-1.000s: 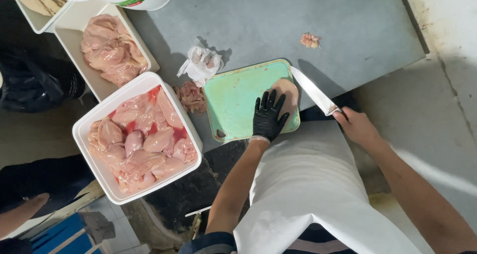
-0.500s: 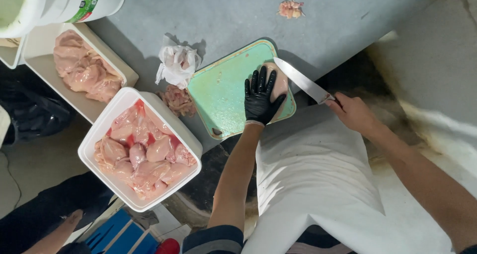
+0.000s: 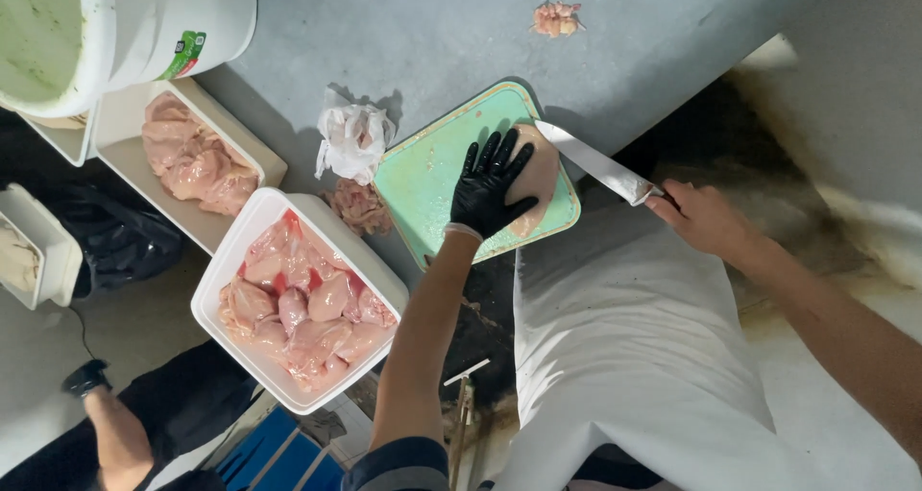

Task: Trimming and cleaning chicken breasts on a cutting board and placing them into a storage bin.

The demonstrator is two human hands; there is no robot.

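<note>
My left hand (image 3: pixel 488 184), in a black glove, presses flat on a raw chicken piece (image 3: pixel 536 177) lying on a green cutting board (image 3: pixel 430 179). My bare right hand (image 3: pixel 699 218) grips the handle of a long knife (image 3: pixel 594 161) whose blade tip touches the right side of the chicken piece. A white apron (image 3: pixel 624 347) covers my front below the board.
A white tub of raw chicken (image 3: pixel 235 260) stands left of the board, another tray of chicken (image 3: pixel 125 131) behind it. A crumpled white bag (image 3: pixel 353 140), a small meat pile (image 3: pixel 360 206), a white bucket (image 3: pixel 115 30) and a meat scrap (image 3: pixel 557 17) lie on the grey table. Another person's arm (image 3: pixel 110 424) is at lower left.
The view has shifted and drawn closer. My gloved hand stays pressed on the chicken while the knife blade has come in against the piece.
</note>
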